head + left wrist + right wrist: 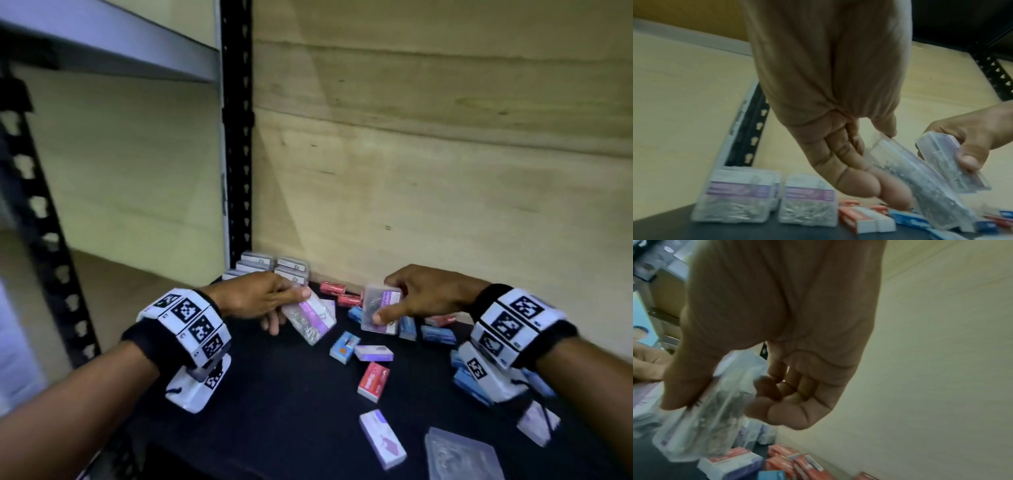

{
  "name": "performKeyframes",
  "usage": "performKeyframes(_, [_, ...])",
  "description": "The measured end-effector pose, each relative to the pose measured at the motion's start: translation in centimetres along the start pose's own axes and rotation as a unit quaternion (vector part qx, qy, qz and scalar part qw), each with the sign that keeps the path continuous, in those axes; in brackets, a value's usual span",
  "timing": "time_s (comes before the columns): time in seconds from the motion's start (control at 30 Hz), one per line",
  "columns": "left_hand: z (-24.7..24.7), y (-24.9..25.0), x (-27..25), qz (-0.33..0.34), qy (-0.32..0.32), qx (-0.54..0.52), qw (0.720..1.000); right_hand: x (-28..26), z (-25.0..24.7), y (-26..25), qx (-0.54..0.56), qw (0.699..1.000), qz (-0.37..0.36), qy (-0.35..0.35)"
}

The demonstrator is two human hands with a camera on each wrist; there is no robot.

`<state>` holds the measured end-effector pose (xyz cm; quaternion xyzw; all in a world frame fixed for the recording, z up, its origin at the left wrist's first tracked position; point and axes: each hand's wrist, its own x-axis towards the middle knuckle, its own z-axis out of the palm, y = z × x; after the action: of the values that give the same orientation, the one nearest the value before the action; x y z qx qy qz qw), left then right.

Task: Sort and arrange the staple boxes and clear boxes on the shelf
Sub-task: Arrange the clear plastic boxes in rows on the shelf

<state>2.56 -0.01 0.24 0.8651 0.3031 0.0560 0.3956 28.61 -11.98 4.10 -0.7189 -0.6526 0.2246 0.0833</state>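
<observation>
Clear boxes, one pinched in the left hand (263,297) grip at frame centre (310,320), one clasped in the right hand (423,296) grip (381,306), should be stood upright beside the stacked clear boxes (274,269) at upper centre, labels aligned.

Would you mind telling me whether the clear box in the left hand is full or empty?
Not empty: the clear box held by the left hand shows silvery metal pieces through its wall. How full, I cannot tell.

Pale plywood back wall (445,154) with visible grain, black slotted metal upright (236,137), a grey metal shelf edge (113,44) overhead, lighting pretty dim and yellowish.
</observation>
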Motion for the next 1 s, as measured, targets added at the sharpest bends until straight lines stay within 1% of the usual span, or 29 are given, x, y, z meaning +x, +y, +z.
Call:
performKeyframes(0.07, [-1.0, -1.8, -1.1, -0.026, -0.003, -0.011, 1.000, 2.1, 0.7, -1.8, -0.004, 1.000, -0.012, -0.007])
performKeyframes(0.27, [-2.9, -5.8, -3.6, -0.084, 0.000, -0.029, 0.996, 6.2, 3.2, -6.6, 0.033, 0.998, -0.048, -0.035])
performKeyframes(0.4, [-3.5, -7.5, -4.2, -0.115, 0.007, -0.022, 0.993, 8.2, 4.5, -8.6, -0.052, 0.996, -0.045, -0.056])
performKeyframes(0.5, [-4.2, -7.7, -4.3, -0.132, 0.012, 0.016, 0.991, 8.8, 5.1, -9.7, -0.123, 0.990, -0.038, -0.058])
performKeyframes(0.6, [-4.6, -7.6, -4.0, -0.156, 0.009, 0.072, 0.985, 9.3, 5.6, -10.2, -0.149, 0.986, -0.024, -0.068])
performKeyframes(0.73, [-5.1, -6.7, -3.7, -0.180, 0.007, 0.153, 0.972, 9.9, 6.0, -10.4, -0.180, 0.982, -0.017, -0.059])
performKeyframes(0.9, [-5.4, -6.5, -3.1, -0.211, 0.015, 0.118, 0.970, 10.2, 6.7, -10.4, -0.173, 0.984, -0.017, -0.039])
performKeyframes(1.0, [-5.6, -7.0, -2.7, -0.234, 0.027, 0.130, 0.963, 10.3, 7.0, -10.6, -0.175, 0.984, -0.025, -0.033])
